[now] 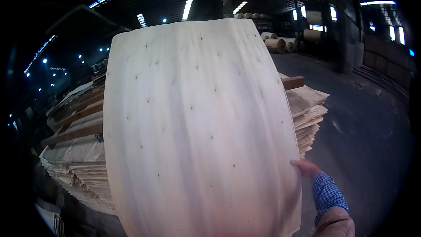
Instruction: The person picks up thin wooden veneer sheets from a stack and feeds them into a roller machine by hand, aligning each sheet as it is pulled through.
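A large pale wood veneer sheet (197, 114) with small dark knots fills the middle of the head view, raised in front of me and slightly wavy. My right hand (305, 168) is closed on its right edge near the bottom, thumb on the face towards me and the other fingers mostly hidden behind. A blue checked cuff shows at that wrist. My left hand does not appear. Behind the sheet, a stack of veneer sheets (83, 171) sticks out on the left, and more stacked sheets (309, 118) show on the right.
Wooden beams (72, 136) lie across the stack at left, and another beam end (293, 82) pokes out at right. Grey floor (351, 136) runs along the right. Rolls of pale material (275, 44) lie farther back, near a dark pillar (351, 39).
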Demonstrator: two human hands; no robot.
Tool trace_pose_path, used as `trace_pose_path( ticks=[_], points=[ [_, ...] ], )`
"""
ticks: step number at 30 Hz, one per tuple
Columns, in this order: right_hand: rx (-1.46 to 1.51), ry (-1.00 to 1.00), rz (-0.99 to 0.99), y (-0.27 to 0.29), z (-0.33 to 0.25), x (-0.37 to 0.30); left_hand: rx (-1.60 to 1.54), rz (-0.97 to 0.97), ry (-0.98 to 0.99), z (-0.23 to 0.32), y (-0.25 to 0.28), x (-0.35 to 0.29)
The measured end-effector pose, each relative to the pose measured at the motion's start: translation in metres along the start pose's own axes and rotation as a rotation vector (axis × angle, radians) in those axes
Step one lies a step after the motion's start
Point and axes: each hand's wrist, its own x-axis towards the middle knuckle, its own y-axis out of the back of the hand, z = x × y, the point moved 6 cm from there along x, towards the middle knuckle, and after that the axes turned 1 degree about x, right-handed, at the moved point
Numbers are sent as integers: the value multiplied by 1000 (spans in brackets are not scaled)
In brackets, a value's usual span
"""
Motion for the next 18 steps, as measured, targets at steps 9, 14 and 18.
trace_pose_path(
  ticks=[9, 14, 18],
  points=[
    [-26, 38, -34, -17, -45, -43, 70, -31, -89, -18, 15, -89],
    [-62, 148, 76, -63, -60, -95, 50, -53, -143, -12, 85, -154],
    [-130, 269, 144, -123, -65, -149, 54, -39, -137, 6, 87, -186]
  ],
)
